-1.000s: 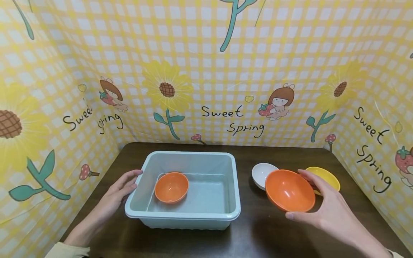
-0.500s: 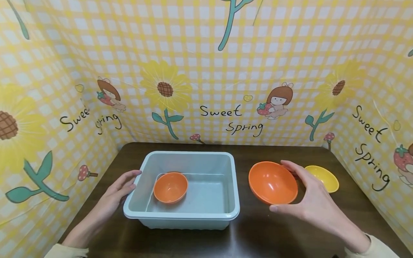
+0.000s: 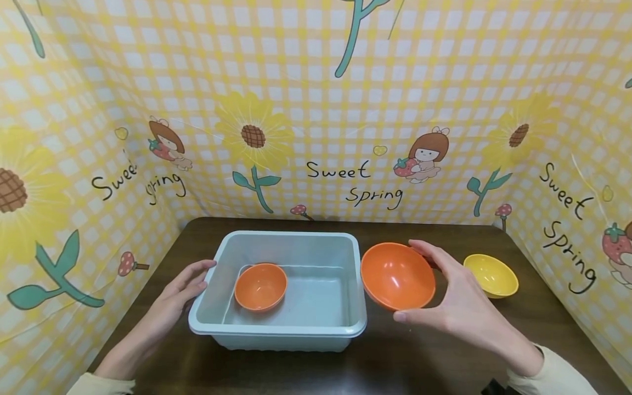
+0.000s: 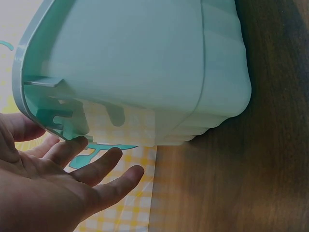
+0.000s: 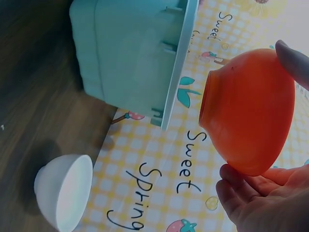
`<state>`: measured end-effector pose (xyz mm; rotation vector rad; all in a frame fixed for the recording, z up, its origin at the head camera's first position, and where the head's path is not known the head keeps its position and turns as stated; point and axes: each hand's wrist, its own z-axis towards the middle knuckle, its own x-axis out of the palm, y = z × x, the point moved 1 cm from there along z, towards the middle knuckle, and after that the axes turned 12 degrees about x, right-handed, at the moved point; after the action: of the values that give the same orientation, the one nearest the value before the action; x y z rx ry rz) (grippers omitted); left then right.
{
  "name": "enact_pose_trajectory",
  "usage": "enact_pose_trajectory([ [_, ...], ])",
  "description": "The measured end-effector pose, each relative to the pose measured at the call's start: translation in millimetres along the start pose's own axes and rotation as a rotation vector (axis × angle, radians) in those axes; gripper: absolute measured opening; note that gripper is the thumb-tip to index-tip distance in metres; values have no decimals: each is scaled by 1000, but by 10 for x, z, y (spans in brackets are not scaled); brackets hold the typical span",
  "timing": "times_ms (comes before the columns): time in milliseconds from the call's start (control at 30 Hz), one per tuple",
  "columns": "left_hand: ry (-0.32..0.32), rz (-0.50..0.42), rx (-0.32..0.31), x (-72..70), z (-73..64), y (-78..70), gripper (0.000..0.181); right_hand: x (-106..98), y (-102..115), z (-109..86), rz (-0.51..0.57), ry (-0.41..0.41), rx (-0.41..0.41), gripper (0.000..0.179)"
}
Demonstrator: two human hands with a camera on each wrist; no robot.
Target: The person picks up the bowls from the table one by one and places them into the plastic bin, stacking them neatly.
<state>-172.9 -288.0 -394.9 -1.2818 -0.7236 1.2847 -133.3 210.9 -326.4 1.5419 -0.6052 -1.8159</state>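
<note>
In the head view my right hand (image 3: 456,293) holds an orange bowl (image 3: 398,277) between thumb and fingers at its sides. The bowl is raised off the table, tilted, its mouth towards me, right beside a pale blue-green basin's (image 3: 276,329) right rim. The right wrist view shows its outside and foot ring, with fingertips (image 5: 231,176) against it. A second orange bowl (image 3: 260,287) sits upright inside the basin, on the left. My left hand (image 3: 173,296) touches the basin's left rim, fingers loosely extended; in the left wrist view, several fingers (image 4: 123,181) spread below that rim.
A yellow bowl (image 3: 491,275) stands at the right of the dark wooden table (image 3: 395,362). A white bowl (image 5: 67,191) is on the table in the right wrist view, hidden from the head view. Checked cloth (image 3: 316,109) walls the back and sides.
My right hand has carried the orange bowl left towards the basin, covering the white bowl in the head view. More of the yellow bowl shows. The left hand and basin stay put.
</note>
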Motion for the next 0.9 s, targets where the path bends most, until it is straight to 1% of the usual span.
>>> enact_pose_trajectory([
  [100,1,1,-2,-3,4,-4,50,18,38,27,10,12,-10,108],
  [333,1,1,1,-5,-8,0,49,51,142,111,40,59,-5,106],
  [467,-1,-2,1,1,-11,0,49,70,176,155,61,82,-32,106],
  [567,3,-5,-2,3,-8,0,49,84,191,189,57,83,-54,106],
  [900,11,-9,-2,-11,-6,-2,51,130,268,310,40,94,-79,108],
])
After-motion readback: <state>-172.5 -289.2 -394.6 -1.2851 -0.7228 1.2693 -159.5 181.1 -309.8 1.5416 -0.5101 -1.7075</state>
